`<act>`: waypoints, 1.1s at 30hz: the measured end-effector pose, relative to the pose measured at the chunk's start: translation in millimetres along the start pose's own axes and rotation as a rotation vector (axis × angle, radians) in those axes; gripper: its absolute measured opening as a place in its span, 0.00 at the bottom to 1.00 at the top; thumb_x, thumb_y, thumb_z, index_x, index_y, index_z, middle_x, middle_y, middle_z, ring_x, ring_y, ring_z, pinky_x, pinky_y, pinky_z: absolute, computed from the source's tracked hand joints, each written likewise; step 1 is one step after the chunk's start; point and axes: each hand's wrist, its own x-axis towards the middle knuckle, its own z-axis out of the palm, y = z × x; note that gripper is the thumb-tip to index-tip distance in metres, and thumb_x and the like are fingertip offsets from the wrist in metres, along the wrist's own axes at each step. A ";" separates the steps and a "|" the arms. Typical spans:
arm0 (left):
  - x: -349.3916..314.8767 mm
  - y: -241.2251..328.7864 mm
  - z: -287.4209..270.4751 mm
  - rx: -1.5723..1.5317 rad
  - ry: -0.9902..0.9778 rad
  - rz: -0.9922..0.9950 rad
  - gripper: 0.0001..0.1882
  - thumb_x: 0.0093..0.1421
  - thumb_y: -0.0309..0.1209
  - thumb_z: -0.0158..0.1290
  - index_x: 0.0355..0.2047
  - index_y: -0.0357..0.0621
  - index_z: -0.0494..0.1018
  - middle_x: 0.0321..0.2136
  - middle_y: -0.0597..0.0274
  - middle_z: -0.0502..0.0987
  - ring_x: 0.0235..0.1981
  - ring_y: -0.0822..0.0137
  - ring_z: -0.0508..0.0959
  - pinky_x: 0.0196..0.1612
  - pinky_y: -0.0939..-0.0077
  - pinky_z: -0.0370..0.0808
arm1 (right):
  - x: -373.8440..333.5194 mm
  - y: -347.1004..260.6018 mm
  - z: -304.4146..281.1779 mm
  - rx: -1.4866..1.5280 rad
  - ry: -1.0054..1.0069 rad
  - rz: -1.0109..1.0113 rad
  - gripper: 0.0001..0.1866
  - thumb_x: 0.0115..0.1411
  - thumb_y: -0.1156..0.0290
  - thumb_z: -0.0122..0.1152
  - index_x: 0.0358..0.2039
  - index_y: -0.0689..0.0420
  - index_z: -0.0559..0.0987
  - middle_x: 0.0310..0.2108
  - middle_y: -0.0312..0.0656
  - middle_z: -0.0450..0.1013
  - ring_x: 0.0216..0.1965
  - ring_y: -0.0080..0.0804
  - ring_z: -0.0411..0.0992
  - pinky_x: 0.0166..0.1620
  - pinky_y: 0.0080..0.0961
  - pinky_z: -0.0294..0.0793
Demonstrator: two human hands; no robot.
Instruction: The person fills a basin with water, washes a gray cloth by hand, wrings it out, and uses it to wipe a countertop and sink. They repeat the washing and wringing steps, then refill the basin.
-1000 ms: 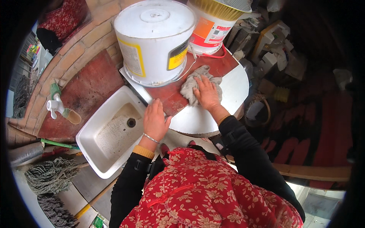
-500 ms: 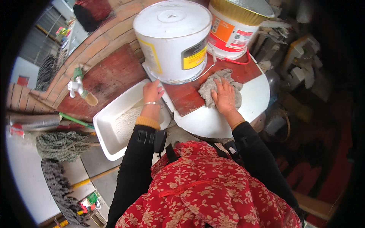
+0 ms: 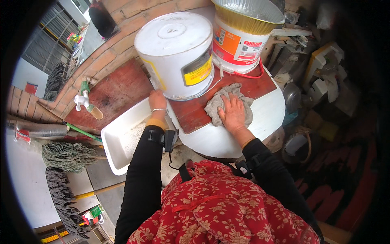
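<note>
My right hand (image 3: 233, 110) presses down on a crumpled grey rag (image 3: 213, 108), its fingers laid over the cloth and holding it. The rag lies across the red-brown board (image 3: 187, 115) and the rounded white tabletop (image 3: 265, 112). At the lower left edge of a lidded white bucket (image 3: 174, 55), my left hand (image 3: 157, 100) is closed, fingers curled. What those fingers hold, if anything, is hidden. Below this hand and its wrist sits a white basin (image 3: 114, 140) with pale grainy matter (image 3: 136, 136) in it.
A second bucket (image 3: 239, 46) with a gold-sided metal pan (image 3: 245, 18) on top stands at the back right. A tap (image 3: 84, 99) juts out left of the basin. Mop heads (image 3: 67, 156) lie at the left, and dark clutter (image 3: 321, 77) fills the right side.
My left hand has curled its fingers and moved toward the bucket's lower edge. The whole view has shifted slightly; my right hand stays on the rag.
</note>
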 end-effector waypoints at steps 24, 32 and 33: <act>-77.8 7.5 -81.5 -1.399 0.005 -0.392 0.32 0.66 0.56 0.41 0.61 0.46 0.63 0.58 0.62 0.70 0.58 0.56 0.69 0.61 0.62 0.66 | -3.3 -2.0 0.8 0.033 -0.011 0.009 0.29 0.59 0.56 0.55 0.60 0.52 0.67 0.62 0.51 0.59 0.64 0.53 0.55 0.64 0.48 0.51; -101.4 -17.3 -104.3 -1.367 0.053 -0.370 0.31 0.67 0.54 0.40 0.59 0.44 0.64 0.56 0.59 0.71 0.57 0.56 0.69 0.61 0.62 0.66 | -1.1 0.5 3.5 0.021 -0.001 0.002 0.29 0.59 0.55 0.55 0.60 0.51 0.67 0.62 0.49 0.58 0.63 0.53 0.55 0.64 0.48 0.51; -108.1 -23.0 -111.0 -1.372 0.089 -0.459 0.30 0.67 0.52 0.40 0.58 0.42 0.64 0.55 0.55 0.71 0.55 0.53 0.70 0.60 0.57 0.68 | -1.1 0.7 3.4 0.023 -0.009 0.004 0.29 0.60 0.55 0.55 0.60 0.51 0.67 0.62 0.50 0.58 0.63 0.53 0.55 0.64 0.48 0.51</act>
